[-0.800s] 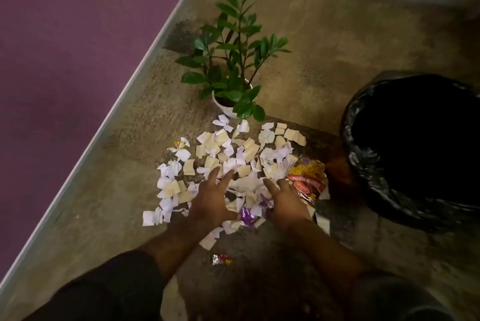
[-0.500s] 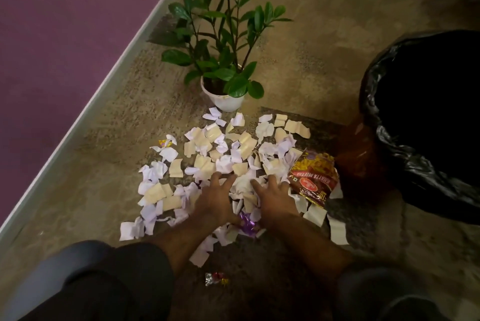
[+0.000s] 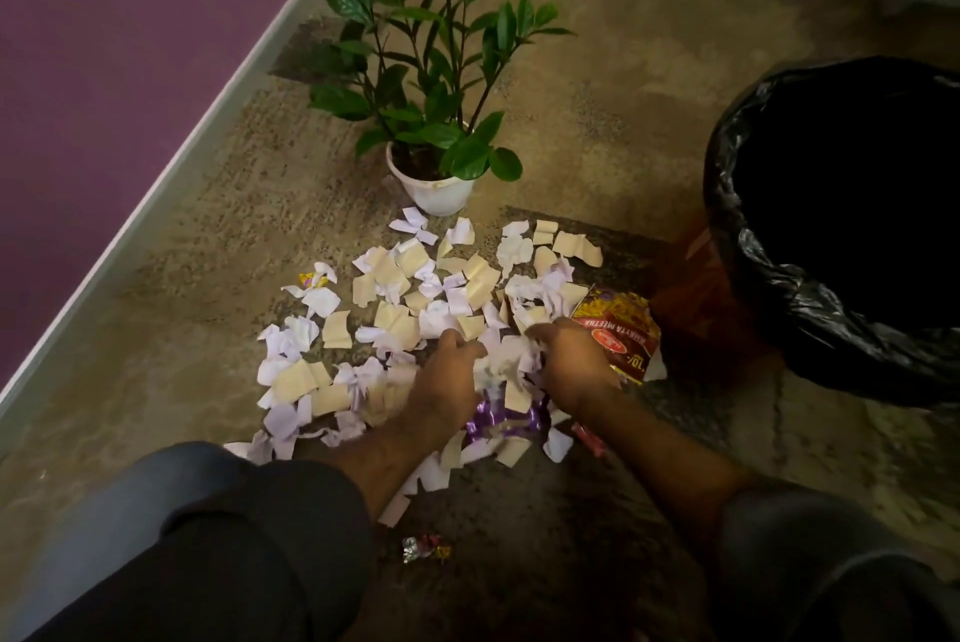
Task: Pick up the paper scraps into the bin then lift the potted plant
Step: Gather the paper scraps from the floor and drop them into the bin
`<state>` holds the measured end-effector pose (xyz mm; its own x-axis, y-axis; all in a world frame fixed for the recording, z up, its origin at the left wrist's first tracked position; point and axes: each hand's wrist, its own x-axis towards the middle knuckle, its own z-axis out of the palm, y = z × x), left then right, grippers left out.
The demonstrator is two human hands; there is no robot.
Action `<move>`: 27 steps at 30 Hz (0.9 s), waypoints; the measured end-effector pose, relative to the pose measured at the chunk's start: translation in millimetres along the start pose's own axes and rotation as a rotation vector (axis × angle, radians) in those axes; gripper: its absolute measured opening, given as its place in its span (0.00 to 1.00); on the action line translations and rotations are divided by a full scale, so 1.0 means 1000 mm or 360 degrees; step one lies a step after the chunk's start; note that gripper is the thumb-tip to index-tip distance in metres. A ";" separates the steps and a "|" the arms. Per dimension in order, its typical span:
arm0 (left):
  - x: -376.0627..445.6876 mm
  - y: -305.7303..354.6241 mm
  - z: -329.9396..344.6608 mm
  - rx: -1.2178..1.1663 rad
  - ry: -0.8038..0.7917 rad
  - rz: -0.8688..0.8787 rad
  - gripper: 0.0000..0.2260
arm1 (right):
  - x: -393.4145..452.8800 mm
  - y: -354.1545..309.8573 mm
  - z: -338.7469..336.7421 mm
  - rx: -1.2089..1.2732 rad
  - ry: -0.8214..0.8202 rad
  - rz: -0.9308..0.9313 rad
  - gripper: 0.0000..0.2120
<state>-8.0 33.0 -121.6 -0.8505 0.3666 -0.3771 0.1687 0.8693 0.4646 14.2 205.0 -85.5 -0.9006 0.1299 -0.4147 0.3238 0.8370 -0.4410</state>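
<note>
Several white and tan paper scraps (image 3: 395,324) lie scattered on the speckled floor in front of me. My left hand (image 3: 441,376) and my right hand (image 3: 566,361) are cupped toward each other, a bunch of scraps (image 3: 501,363) pressed between them just above the pile. Behind the pile stands a green potted plant (image 3: 431,85) in a white pot (image 3: 436,189). To the right is the bin (image 3: 841,236), lined with a black bag and open at the top.
A red and yellow snack packet (image 3: 621,324) lies by my right hand. A purple wrapper (image 3: 498,420) shows under the scraps, and a small foil sweet wrapper (image 3: 423,549) lies nearer me. A purple wall (image 3: 114,44) runs along the left. My knees fill the bottom corners.
My hands went from flat and spread on the pile to curled inward, gathering scraps between them and lifting slightly. The purple wrapper underneath is now more exposed.
</note>
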 end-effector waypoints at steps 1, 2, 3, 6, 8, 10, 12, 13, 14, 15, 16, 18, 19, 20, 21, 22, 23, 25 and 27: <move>0.004 0.000 -0.003 -0.0071 0.0037 -0.0016 0.21 | 0.000 -0.001 -0.005 0.0007 0.0002 0.0002 0.28; 0.007 0.001 -0.007 -0.0146 0.0072 -0.0043 0.18 | 0.000 -0.003 -0.009 0.0038 0.0006 0.0014 0.30; 0.009 0.001 -0.012 -0.0215 0.0110 -0.0074 0.15 | 0.000 -0.004 -0.012 0.0085 0.0018 0.0026 0.30; 0.010 0.000 -0.033 -0.0399 0.0225 -0.0178 0.12 | -0.001 -0.010 -0.025 0.0170 0.0050 0.0031 0.23; 0.008 0.004 -0.050 -0.0499 0.0287 -0.0228 0.12 | -0.003 -0.016 -0.040 0.0181 0.0067 0.0005 0.20; 0.007 0.011 -0.069 -0.0591 0.0367 -0.0221 0.12 | -0.005 -0.024 -0.059 0.0192 0.0094 -0.0024 0.17; 0.003 0.022 -0.091 -0.0632 0.0436 -0.0161 0.10 | -0.010 -0.034 -0.082 0.0226 0.0138 -0.0059 0.15; 0.002 0.028 -0.100 -0.0635 0.0458 -0.0129 0.10 | -0.013 -0.039 -0.093 0.0241 0.0169 -0.0097 0.15; 0.000 0.035 -0.109 -0.0633 0.0477 -0.0093 0.10 | -0.016 -0.045 -0.104 0.0256 0.0208 -0.0137 0.15; -0.002 0.044 -0.119 -0.0635 0.0498 -0.0046 0.10 | -0.020 -0.049 -0.118 0.0276 0.0264 -0.0172 0.14; -0.004 0.053 -0.128 -0.0638 0.0516 0.0000 0.10 | -0.025 -0.053 -0.132 0.0307 0.0319 -0.0198 0.14; -0.007 0.075 -0.148 -0.0657 0.0566 0.0095 0.09 | -0.034 -0.057 -0.159 0.0387 0.0465 -0.0243 0.13; -0.008 0.088 -0.157 -0.0679 0.0609 0.0145 0.09 | -0.039 -0.057 -0.171 0.0443 0.0555 -0.0260 0.13; -0.010 0.101 -0.166 -0.0708 0.0658 0.0193 0.09 | -0.044 -0.057 -0.181 0.0528 0.0650 -0.0270 0.13; -0.011 0.116 -0.174 -0.0736 0.0707 0.0237 0.09 | -0.050 -0.055 -0.189 0.0659 0.0735 -0.0270 0.12; -0.011 0.131 -0.181 -0.0761 0.0750 0.0284 0.09 | -0.055 -0.053 -0.197 0.0829 0.0814 -0.0265 0.13; -0.011 0.146 -0.187 -0.0789 0.0785 0.0335 0.09 | -0.061 -0.050 -0.205 0.0998 0.0898 -0.0255 0.13; -0.009 0.177 -0.197 -0.0849 0.0824 0.0435 0.09 | -0.069 -0.042 -0.222 0.1205 0.1086 -0.0245 0.13; -0.006 0.208 -0.203 -0.0887 0.0847 0.0552 0.10 | -0.075 -0.030 -0.239 0.1295 0.1265 -0.0255 0.13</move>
<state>-69.0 144.2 139.8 -0.9406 0.2562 0.2226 0.3119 0.3943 0.8644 2.9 296.8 149.4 -0.7831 0.5939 0.1845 0.0199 0.3205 -0.9471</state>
